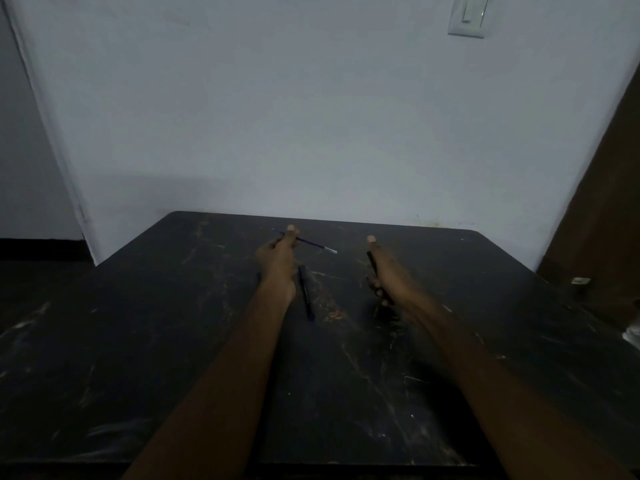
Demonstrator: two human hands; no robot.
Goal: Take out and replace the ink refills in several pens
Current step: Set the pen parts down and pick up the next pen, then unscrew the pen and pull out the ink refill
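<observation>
Pinching blue refill (311, 243), left hand (278, 256); right hand (384, 271) curled round pen barrel (371, 259); loose pen (305, 294) on table (138, 341)

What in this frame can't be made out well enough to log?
All head view:
- Pen barrel: mostly hidden inside the right hand; its ends unseen.
- Refill: middle covered by the left hand; ink level too small.
- Loose pen: markings too dark and small.
- Pale object: cut off by the right edge.

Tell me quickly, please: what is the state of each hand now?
Left hand: closed, pinching a thin blue ink refill.
Right hand: closed around a dark pen barrel.
</observation>
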